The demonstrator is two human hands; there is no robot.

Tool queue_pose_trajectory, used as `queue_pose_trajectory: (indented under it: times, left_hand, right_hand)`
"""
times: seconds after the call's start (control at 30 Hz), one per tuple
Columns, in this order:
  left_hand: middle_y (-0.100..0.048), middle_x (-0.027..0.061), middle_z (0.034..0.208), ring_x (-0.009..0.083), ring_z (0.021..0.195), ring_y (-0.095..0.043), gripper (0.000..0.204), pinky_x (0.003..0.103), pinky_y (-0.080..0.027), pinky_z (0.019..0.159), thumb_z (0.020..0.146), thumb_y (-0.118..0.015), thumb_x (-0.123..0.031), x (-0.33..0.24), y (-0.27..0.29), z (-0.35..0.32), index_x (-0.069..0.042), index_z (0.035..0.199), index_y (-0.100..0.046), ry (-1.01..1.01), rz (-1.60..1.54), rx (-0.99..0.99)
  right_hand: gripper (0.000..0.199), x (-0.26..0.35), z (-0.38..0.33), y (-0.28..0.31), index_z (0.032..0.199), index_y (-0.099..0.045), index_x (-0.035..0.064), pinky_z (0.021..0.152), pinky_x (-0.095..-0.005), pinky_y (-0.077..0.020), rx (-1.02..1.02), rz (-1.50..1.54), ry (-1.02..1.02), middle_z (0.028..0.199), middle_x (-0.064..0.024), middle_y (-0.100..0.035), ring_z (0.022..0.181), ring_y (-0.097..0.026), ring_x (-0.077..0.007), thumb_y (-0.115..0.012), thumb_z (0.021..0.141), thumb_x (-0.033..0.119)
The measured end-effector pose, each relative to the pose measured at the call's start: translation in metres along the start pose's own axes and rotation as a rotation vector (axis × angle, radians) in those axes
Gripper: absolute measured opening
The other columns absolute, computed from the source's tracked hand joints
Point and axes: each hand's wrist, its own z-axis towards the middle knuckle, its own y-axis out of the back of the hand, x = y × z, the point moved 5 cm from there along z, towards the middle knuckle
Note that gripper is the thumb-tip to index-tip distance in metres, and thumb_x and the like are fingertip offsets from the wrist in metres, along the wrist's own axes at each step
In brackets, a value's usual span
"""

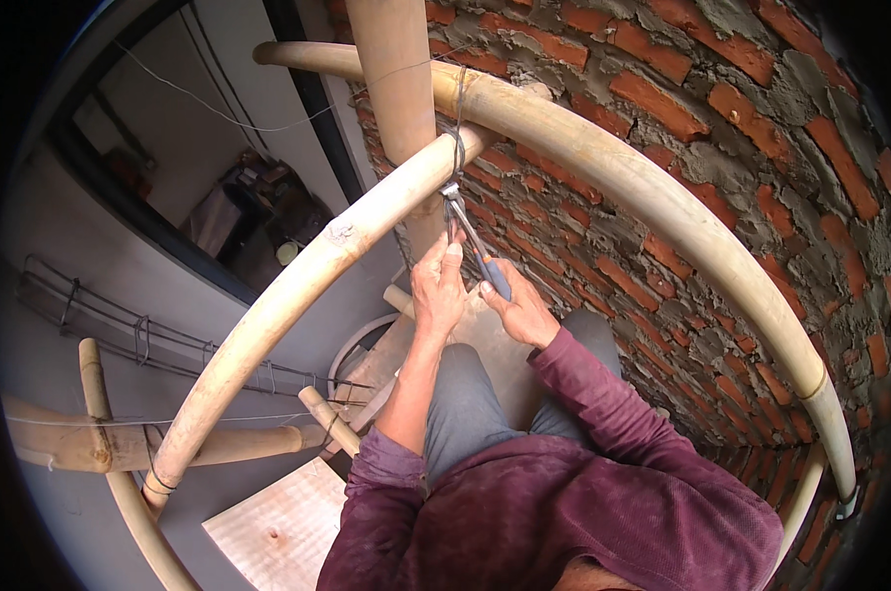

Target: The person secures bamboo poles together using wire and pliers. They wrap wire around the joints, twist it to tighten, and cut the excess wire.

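A pair of pincers with grey-blue and orange grips reaches up to a wire tie at a bamboo joint. Its metal head meets the wire just below the crossing. My right hand is closed around one handle. My left hand is closed beside it, fingertips pinching what looks like the other handle; the fingers partly hide it. The tie wraps a bamboo pole slanting from the lower left and a curved bamboo pole along the wall. A thick upright bamboo post stands behind the joint.
A rough brick wall rises on the right. At left are a dark-framed window opening, a steel rebar cage and a horizontal bamboo pole. Below lies a plywood board. A thin loose wire crosses the upper left.
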Motion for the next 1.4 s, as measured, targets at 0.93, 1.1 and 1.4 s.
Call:
queue_pose_trajectory:
  times: [0.93,1.1,1.4]
  left_hand:
    - [-0.063,0.0139,0.121,0.0005,0.052,-0.040,0.043,0.018,-0.035,0.044,0.100,-0.051,-0.020,0.024,-0.003,0.007,0.003,0.136,-0.047,-0.144,0.014,-0.081]
    - [-0.064,0.0132,0.119,0.0005,0.051,-0.040,0.044,0.018,-0.035,0.044,0.099,-0.051,-0.020,0.029,-0.002,0.007,0.004,0.136,-0.046,-0.150,-0.052,-0.095]
    - [-0.065,0.0115,0.115,0.0005,0.052,-0.041,0.044,0.018,-0.036,0.044,0.099,-0.051,-0.021,0.031,-0.002,0.006,0.004,0.135,-0.047,-0.134,-0.036,-0.088]
  right_hand:
    - [0.055,-0.019,0.015,-0.022,0.140,-0.034,-0.0045,0.104,-0.0406,-0.0364,-0.097,0.039,0.277,0.132,-0.0249,-0.049,0.123,-0.048,-0.0367,-0.055,0.094,0.016]
    - [0.058,-0.010,0.013,-0.018,0.142,-0.031,-0.0036,0.103,-0.0399,-0.0377,-0.077,-0.004,0.229,0.131,-0.0250,-0.049,0.121,-0.049,-0.0372,-0.055,0.093,0.012]
    - [0.061,-0.012,0.010,-0.015,0.145,-0.028,-0.0022,0.105,-0.0394,-0.0362,-0.083,0.008,0.270,0.136,-0.0261,-0.046,0.125,-0.046,-0.0382,-0.056,0.092,0.012]
